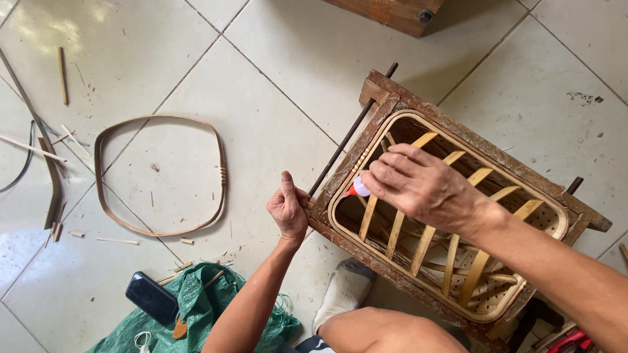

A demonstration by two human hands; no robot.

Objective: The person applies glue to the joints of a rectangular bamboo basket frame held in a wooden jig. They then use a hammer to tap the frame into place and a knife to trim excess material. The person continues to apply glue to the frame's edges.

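A wooden frame (386, 104) sits on the tiled floor (275, 85), and a woven bamboo basket (451, 235) with pale slats across it is set inside that frame.

The left hand (288, 210) is at the frame's near left corner. Its fingers are curled tight around the frame's edge, thumb standing up, right where a dark metal rod (350, 134) runs along the frame's left side.

The right hand (418, 186) hovers over the basket's left end, just inside the frame. Its fingers are bent in and pinched around a small glue bottle (358, 188), white with a red tip, and the tip points down at the basket's rim close to the frame's left rail. How hard the bottle is squeezed cannot be told.

Well left of the frame lies a bent bamboo hoop (160, 176), flat on the tiles, with thin bamboo sticks (62, 75) scattered farther left. Below the frame's left corner is a green sack (203, 307) with a black phone (152, 297) on it. A foot in a white sock (345, 291) rests on the floor just beneath the frame's near edge. Beyond the frame's far end, a brown wooden block (392, 12) shows at the top edge.
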